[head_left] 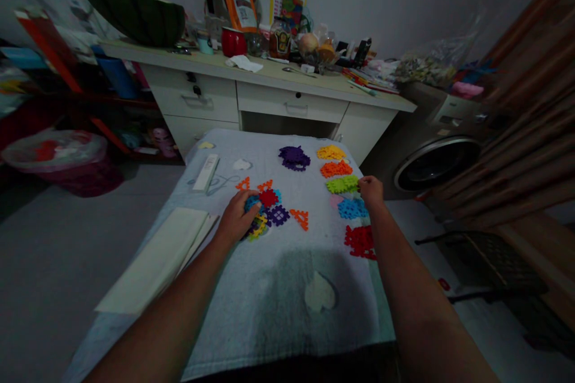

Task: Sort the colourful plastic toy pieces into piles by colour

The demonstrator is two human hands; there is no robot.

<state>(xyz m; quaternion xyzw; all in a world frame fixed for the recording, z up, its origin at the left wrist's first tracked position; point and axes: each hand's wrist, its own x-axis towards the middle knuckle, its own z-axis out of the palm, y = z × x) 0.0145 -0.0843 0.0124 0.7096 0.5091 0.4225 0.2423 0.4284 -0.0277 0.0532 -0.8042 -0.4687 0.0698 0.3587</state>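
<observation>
My left hand (238,215) curls over a small mixed pile, its thumb and fingers round a blue toothed building piece (253,202). Beside it lie a red piece (268,197), a purple square one (278,215), a yellow one (258,226) and several orange triangles (300,218). At the table's right edge, my right hand (371,189) pinches the end of the green toothed pieces (341,184); its fingertips are partly hidden. Around that pile are yellow (331,152), orange (335,169), blue (352,209) and red pieces (359,242). A purple heap (294,157) sits farther back.
A pale cloth with heart shapes covers the table (278,287). On its left lie a white power strip (206,173) and a folded cream sheet (157,257). Behind stands a cluttered desk (265,96); a washing machine (431,137) is at right, a bin (67,161) at left.
</observation>
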